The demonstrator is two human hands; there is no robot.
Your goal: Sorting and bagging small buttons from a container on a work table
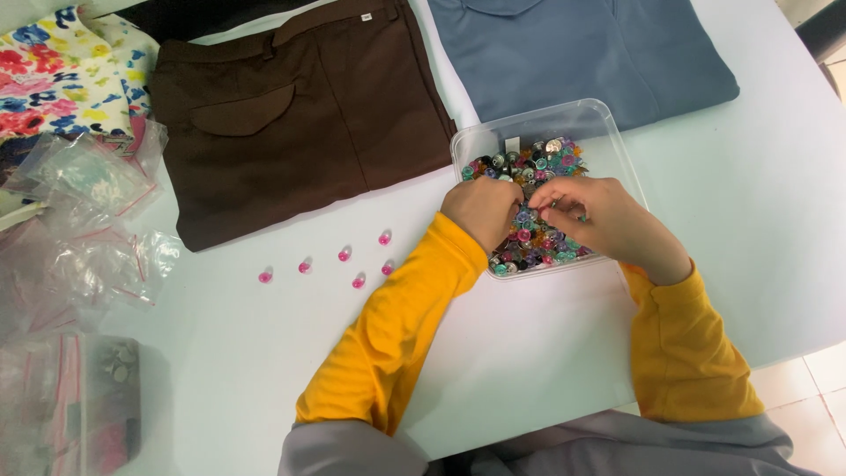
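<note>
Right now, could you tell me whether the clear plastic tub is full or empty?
Fairly full: the clear plastic tub holds a heap of mixed coloured buttons, and both hands are in it, left hand and right hand.

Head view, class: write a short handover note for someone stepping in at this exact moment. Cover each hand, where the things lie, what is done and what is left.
Left hand: fingers down in the clear plastic tub of mixed coloured buttons; grip hidden.
Right hand: in the same tub, fingertips pinched together; what they pinch is too small to tell.
Laid out: six small pink buttons sit apart on the white table, below the folded brown trousers.
Nearby: folded blue garment behind the tub, clear zip bags at far left.
Left: most buttons remain unsorted in the tub.
</note>
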